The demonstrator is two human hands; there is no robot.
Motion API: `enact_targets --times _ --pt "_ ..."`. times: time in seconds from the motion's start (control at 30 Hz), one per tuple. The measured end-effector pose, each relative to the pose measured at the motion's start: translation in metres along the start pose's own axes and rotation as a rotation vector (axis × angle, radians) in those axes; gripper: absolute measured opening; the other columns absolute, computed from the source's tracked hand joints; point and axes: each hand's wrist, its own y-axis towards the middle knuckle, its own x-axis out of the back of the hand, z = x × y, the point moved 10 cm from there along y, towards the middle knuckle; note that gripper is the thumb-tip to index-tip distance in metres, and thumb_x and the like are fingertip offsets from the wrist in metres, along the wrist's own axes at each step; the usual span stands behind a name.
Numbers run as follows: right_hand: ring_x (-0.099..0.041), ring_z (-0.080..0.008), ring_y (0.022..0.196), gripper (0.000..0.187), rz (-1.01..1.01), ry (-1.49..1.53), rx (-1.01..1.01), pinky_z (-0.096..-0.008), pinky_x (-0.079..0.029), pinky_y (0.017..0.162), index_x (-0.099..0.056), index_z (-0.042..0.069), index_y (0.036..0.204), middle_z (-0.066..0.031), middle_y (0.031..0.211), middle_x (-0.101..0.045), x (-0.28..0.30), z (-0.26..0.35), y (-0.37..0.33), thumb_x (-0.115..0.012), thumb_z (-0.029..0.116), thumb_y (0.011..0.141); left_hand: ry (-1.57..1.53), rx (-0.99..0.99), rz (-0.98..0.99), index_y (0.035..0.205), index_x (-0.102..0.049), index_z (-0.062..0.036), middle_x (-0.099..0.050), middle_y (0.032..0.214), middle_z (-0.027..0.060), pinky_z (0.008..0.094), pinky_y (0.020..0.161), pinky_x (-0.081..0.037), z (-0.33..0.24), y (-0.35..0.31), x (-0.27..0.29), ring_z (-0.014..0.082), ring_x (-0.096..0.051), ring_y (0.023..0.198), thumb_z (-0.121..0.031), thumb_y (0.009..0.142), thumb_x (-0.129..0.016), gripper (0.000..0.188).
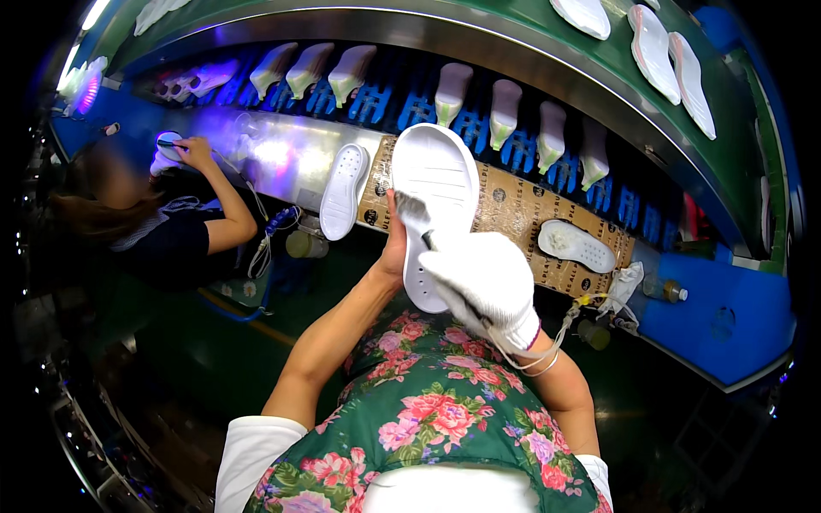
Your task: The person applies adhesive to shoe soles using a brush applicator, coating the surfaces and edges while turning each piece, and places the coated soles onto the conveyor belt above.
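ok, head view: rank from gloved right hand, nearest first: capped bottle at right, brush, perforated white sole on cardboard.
1. Brush, in its grip
2. Perforated white sole, to the right, on cardboard
3. Capped bottle, farther right

Three white soles (pixel 436 167) are spanning the middle of the frame; seven pale shoe forms (pixel 503 114) are lining its upper centre; one brush (pixel 413 210) is showing centrally, one co-worker (pixel 181 232) sitting at left.
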Motion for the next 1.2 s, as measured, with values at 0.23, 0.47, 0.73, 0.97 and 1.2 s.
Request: enact_targets --times 0.23,0.47,0.73,0.97,1.2 --pt "-0.070 -0.0278 0.075 0.032 -0.103 0.064 -0.130 -0.0354 -0.056 0.070 -0.075 0.006 0.101 -0.0107 0.091 -0.074 0.011 -0.012 0.003 -0.077 -0.004 0.071 -0.145 -0.073 -0.283 0.145 -0.040 -0.0041 -0.065 0.112 0.0233 0.0448 0.080 -0.060 -0.017 0.001 0.024 0.0305 -0.070 0.093 -0.094 0.081 -0.017 0.112" --pt "-0.072 -0.0279 0.083 0.031 0.011 0.322 -0.138 -0.0355 -0.056 0.075 -0.077 0.009 0.102 -0.0115 0.097 -0.075 -0.011 -0.007 0.001 -0.080 0.000 0.073 -0.321 0.060 0.223 0.111 -0.057 0.0072 -0.064 0.094 0.0217 0.0450 0.076 -0.057 -0.024 0.015 -0.010 0.0326 -0.064 0.091 -0.107 0.059 -0.032 0.128" --pt "-0.064 -0.0239 0.060 0.015 0.038 0.392 -0.148 -0.0330 -0.051 0.059 -0.074 0.010 0.092 -0.0051 0.074 -0.068 -0.027 -0.006 -0.005 -0.075 0.001 0.080 -0.488 -0.026 0.227 0.111 -0.058 0.0038 -0.064 0.096 0.0211 0.0482 0.073 -0.057 -0.042 0.031 -0.012 0.0330 -0.062 0.094 -0.102 0.065 -0.039 0.117" --pt "-0.072 -0.0284 0.080 0.038 -0.049 0.117 0.013 -0.0360 -0.056 0.070 -0.074 0.010 0.108 -0.0103 0.095 -0.075 -0.028 -0.003 -0.021 -0.081 0.002 0.072 -0.329 -0.097 0.161 0.114 -0.057 0.0020 -0.063 0.093 0.0173 0.0441 0.068 -0.056 -0.052 0.042 -0.004 0.0327 -0.063 0.088 -0.101 0.069 -0.033 0.115" --pt "-0.069 -0.0261 0.070 0.029 -0.098 0.049 -0.066 -0.0364 -0.054 0.063 -0.075 0.011 0.102 -0.0067 0.088 -0.072 -0.015 -0.016 -0.003 -0.079 0.004 0.074 -0.210 0.051 0.133 0.135 -0.050 -0.0050 -0.065 0.099 0.0217 0.0465 0.065 -0.059 -0.050 0.045 0.003 0.0356 -0.068 0.078 -0.098 0.075 -0.028 0.112"
